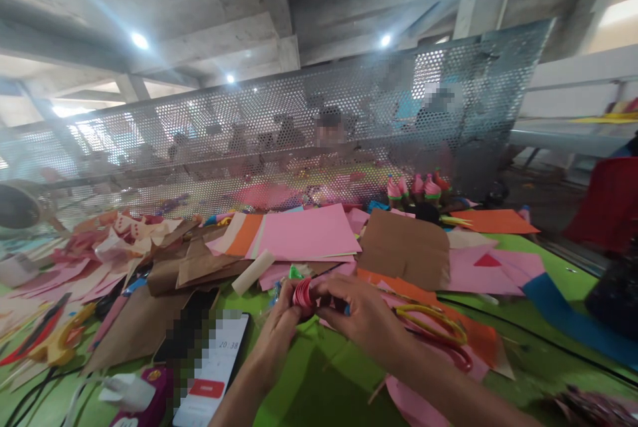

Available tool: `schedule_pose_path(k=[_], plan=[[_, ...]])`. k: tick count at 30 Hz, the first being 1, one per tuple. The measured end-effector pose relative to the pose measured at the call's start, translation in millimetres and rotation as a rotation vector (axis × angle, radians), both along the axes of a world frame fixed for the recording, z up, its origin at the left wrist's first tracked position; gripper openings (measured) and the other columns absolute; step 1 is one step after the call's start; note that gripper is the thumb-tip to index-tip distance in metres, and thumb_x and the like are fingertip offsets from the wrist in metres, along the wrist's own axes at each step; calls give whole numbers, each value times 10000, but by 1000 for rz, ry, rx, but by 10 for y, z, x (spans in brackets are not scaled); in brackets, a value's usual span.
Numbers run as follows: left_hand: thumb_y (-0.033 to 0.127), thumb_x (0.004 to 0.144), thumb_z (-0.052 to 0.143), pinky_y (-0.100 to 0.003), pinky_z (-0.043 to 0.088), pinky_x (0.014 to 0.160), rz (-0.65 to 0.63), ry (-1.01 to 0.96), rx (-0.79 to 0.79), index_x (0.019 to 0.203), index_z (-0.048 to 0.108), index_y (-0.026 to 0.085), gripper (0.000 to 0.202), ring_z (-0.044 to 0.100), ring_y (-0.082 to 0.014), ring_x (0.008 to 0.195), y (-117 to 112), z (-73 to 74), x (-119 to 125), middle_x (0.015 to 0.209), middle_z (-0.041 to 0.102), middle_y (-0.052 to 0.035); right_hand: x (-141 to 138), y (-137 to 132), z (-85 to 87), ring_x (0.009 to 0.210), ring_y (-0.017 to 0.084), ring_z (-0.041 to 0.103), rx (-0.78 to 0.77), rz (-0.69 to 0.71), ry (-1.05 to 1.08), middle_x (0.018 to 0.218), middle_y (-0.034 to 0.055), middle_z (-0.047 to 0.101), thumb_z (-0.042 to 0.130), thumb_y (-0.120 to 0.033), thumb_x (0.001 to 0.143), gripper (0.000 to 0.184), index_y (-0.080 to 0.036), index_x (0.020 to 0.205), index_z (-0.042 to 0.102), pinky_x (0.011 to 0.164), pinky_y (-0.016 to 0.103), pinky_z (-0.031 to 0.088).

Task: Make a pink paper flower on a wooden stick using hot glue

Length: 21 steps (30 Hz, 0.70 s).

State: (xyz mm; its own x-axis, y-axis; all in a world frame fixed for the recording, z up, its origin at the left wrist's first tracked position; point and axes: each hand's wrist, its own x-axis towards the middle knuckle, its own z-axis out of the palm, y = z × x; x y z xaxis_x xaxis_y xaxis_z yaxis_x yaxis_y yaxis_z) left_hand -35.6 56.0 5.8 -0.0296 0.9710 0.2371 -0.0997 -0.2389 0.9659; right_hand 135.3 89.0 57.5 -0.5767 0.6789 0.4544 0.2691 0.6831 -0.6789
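A small pink coil [302, 294], wound in several rings with pale lines between them, is held up above the green table. My left hand [279, 321] is closed around its left side, thumb and fingers pressed on it. From the right, my right hand [356, 311] pinches at the same coil with bent fingers. Something small and blue [347, 309] shows by the right fingers; its kind is unclear. Just behind the coil is a bright green piece [296, 272], and I cannot tell whether it is joined on. A cream paper roll [253, 272] lies beyond my left hand.
Pink paper sheets [312, 231] and a brown sheet [403, 248] lie ahead. Yellow cord loops [433, 322] are beside my right forearm. A lit phone [214, 367], charger [127, 392] and yellow glue gun [62, 341] sit left. Pink swirled figures [423, 186] stand before a perforated metal screen [239, 141].
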Motion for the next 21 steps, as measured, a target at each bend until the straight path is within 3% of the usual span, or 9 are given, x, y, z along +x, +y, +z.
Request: schedule_pose_path(k=[5,10,21], plan=[[261,702,569,-266,404,730,-39,-38,34,953,623,186,267,492,-181,813,32,-26,-8,834,577,1,6,25,-12,759,166,634,23,76,0,788,9,687,654,-30,809,173,-187,808,726,682,236,440],[304,685,575,-250,389,645,-61,-85,14,910,600,197,250,464,-155,702,95,-91,-19,734,523,28,40,56,-10,754,162,621,61,91,-17,775,10,678,587,-26,848,222,-191,836,735,689,238,438],[279,645,582,-240,359,590,-72,-114,-27,910,591,201,277,464,-140,633,176,-201,-51,711,562,19,58,94,-18,796,171,629,53,119,-39,820,27,677,599,-34,852,189,-173,819,723,731,245,458]])
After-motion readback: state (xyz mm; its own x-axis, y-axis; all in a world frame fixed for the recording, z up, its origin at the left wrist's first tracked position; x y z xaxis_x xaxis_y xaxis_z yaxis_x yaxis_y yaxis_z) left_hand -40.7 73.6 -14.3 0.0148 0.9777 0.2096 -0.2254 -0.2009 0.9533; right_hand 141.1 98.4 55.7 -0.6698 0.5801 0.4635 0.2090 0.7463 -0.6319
